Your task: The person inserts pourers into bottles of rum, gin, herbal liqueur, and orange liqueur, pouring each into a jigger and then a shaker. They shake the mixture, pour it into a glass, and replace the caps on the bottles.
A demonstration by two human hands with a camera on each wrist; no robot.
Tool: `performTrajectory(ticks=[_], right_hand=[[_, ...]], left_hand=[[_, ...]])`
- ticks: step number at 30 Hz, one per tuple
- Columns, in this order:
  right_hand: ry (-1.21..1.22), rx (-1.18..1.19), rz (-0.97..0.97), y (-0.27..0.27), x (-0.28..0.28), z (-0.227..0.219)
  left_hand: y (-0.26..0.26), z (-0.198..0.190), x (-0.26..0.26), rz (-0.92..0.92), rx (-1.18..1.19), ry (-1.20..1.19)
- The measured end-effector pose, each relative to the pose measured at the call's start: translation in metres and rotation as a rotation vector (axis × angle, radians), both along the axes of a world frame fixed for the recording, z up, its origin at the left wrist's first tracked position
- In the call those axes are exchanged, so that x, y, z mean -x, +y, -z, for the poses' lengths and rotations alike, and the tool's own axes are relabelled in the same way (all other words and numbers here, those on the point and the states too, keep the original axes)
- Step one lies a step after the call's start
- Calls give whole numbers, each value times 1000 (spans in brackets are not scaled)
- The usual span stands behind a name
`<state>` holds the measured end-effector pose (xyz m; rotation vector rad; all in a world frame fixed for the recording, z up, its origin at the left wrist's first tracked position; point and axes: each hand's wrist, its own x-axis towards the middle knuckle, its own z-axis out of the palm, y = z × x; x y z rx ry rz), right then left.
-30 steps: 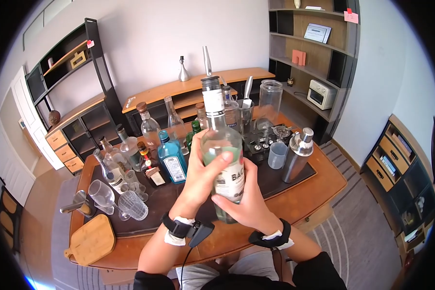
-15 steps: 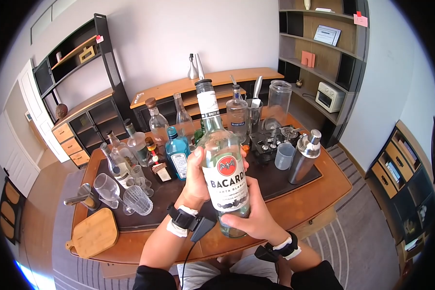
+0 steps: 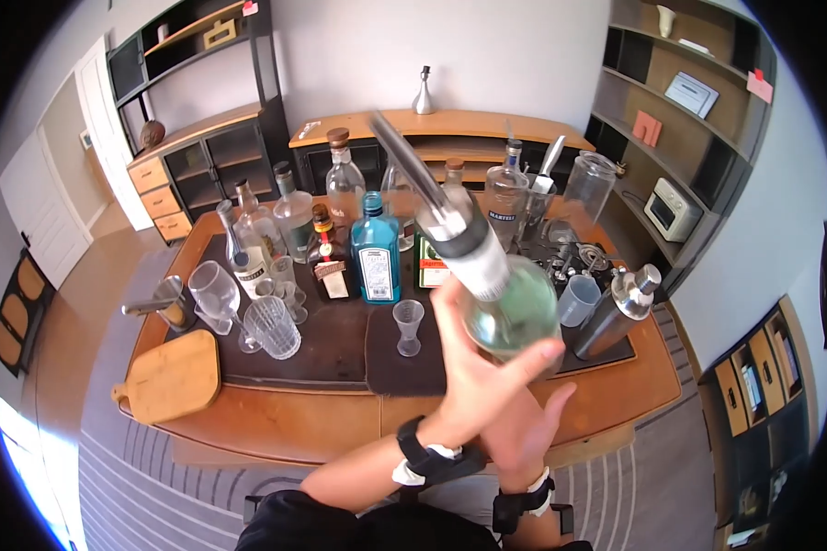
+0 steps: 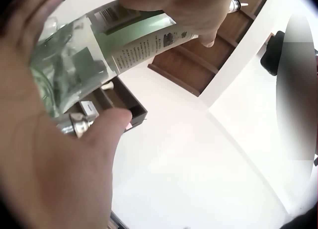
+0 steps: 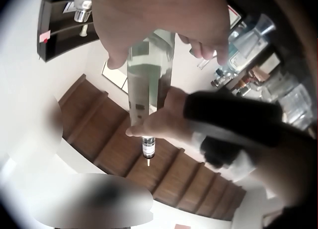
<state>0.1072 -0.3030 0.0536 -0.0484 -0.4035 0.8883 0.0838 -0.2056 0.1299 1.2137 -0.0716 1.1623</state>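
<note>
A clear green-tinted Bacardi bottle (image 3: 515, 308) with a metal pourer (image 3: 404, 165) is held up over the front of the table, its spout tilted up and left. My left hand (image 3: 473, 363) grips it around the body below the neck. Below and behind, my right hand (image 3: 524, 427) is at the base with its thumb spread away. In the right wrist view the right hand's fingers (image 5: 196, 45) stand apart beside the base. A small clear jigger glass (image 3: 408, 326) stands on a dark mat (image 3: 386, 367) left of the bottle.
Several bottles line the table's back, among them a blue one (image 3: 375, 253) and a brown one (image 3: 329, 262). Glasses (image 3: 273, 328) and a wooden board (image 3: 170, 376) are at the left. A steel shaker (image 3: 620, 312) and a plastic cup (image 3: 579, 298) stand right.
The bottle has turned, so its front label no longer faces me, and its neck tips toward me. My right hand has loosened from the lower body. The head view has shifted, revealing the jigger.
</note>
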Motion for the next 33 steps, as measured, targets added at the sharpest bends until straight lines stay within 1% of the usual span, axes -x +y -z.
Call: performTrajectory(ticks=[1, 2, 3, 4, 7, 10, 13, 16, 19, 20, 23, 26, 29, 30, 31, 32, 33], right_hand=[[77, -36, 12, 0, -2, 0], [153, -71, 27, 0, -6, 0], [228, -106, 45, -1, -9, 0], [206, 18, 141, 1, -11, 4], [292, -109, 106, 5, -14, 14], [152, -148, 192, 14, -22, 28], [110, -184, 282, 23, -21, 30], [144, -3, 425, 26, -19, 23], [126, 62, 444, 25, -27, 23], [85, 44, 433, 27, -30, 23], [82, -18, 414, 28, -29, 16], [32, 38, 459, 27, -33, 4], [103, 133, 613, 27, -35, -22], [127, 52, 553, 21, -47, -16], [114, 52, 572, 18, -52, -17], [103, 56, 590, 16, -54, -17], [92, 62, 609, 13, -55, -17]], left_hand=[[-8, 9, 0, 56, 22, 11], [-15, 18, 0, -18, -1, 33], [-17, 25, 1, 18, 44, 57], [-17, 30, 1, 56, 88, 78], [-17, 35, 2, 127, 176, 87], [-12, 41, 4, 150, 194, 92], [-8, 43, 2, 130, 192, 87], [-12, 34, 0, 100, 210, 109], [-16, 27, -2, 133, 247, 125], [-17, 25, -2, 162, 269, 130], [-17, 26, -2, 204, 239, 146], [-4, 27, 8, 227, 87, 261], [16, 52, 32, -167, -421, 403], [28, 56, 44, -226, -379, 408], [45, 57, 55, -318, -358, 441], [66, 73, 57, -363, -249, 381], [87, 77, 61, -471, -246, 455]])
